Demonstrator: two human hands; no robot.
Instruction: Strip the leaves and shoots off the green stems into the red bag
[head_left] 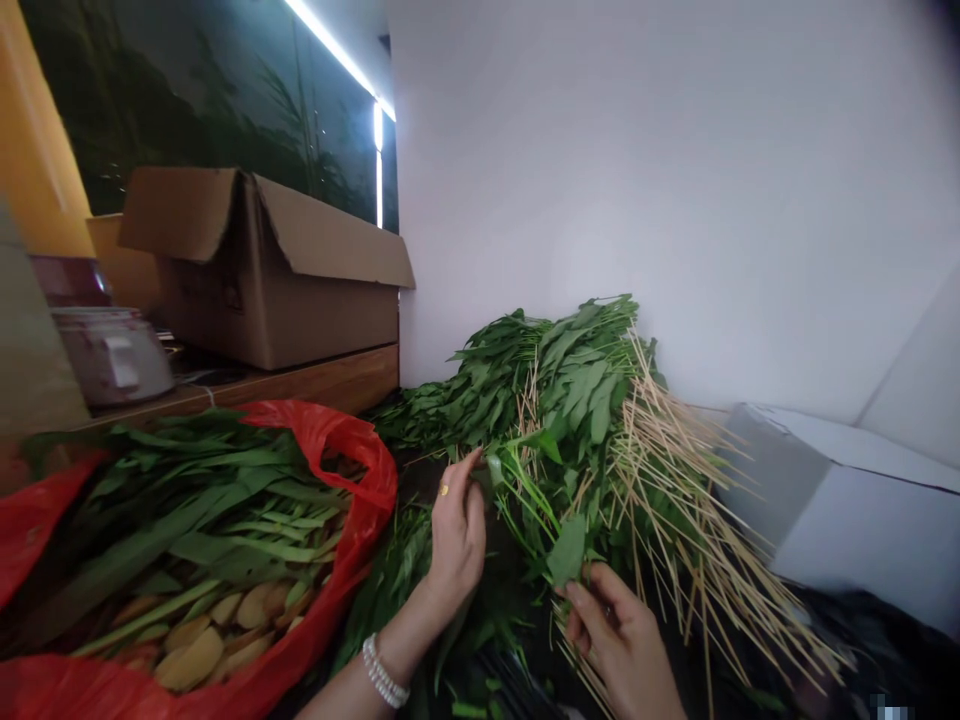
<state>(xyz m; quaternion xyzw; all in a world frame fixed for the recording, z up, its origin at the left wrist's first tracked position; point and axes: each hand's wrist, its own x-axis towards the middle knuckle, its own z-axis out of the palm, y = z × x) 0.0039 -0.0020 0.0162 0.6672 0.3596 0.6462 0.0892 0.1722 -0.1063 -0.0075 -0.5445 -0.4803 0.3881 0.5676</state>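
Lower centre of frame | left hand (457, 530) pinches skewered greens (577, 400) | right hand (619, 640) (nearer) clasps their sticks (675, 480) | long axis up-right

Food-prep corner: skewered greens (585, 420), cardboard box (285, 290).

— What's at the far left?
— An open cardboard box (277, 290) on a wooden shelf (315, 385), with a blurred pot (112, 355) beside it.
— And nearer?
— A red bag (364, 470) near left, and a white box (847, 510) on the right.
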